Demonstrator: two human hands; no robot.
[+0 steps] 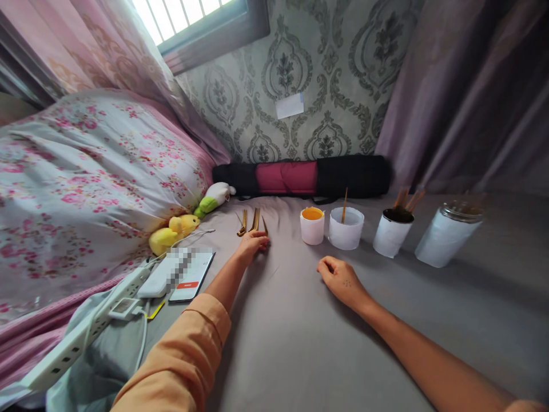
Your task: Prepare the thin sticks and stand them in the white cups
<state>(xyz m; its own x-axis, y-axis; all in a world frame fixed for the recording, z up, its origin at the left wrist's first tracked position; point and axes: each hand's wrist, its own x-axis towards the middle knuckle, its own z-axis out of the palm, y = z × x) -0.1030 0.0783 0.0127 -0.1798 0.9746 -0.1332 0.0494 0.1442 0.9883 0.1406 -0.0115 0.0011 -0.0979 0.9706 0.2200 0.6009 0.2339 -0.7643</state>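
Note:
My left hand (253, 247) is low over the grey sheet, its fingers closed at the lower end of a thin brown stick (265, 224). Just left of that stick are two small groups of similar golden-brown sticks (256, 220), which look bent at the bottom. My right hand (341, 278) rests loosely curled on the sheet, and nothing shows in its fingers. In front of it stand a white-wrapped cup with an orange inside (312, 230) and a wider white cup (346, 233). One brown stick (345, 200) stands upright in the wider cup.
Farther right are a white-wrapped cup with a dark inside and several sticks (392, 237) and a white-wrapped jar (446, 240). A black and red long bag (287, 178) lies along the wall. On the left are plush toys (175, 232), a phone (195, 280) and a power strip (81, 335).

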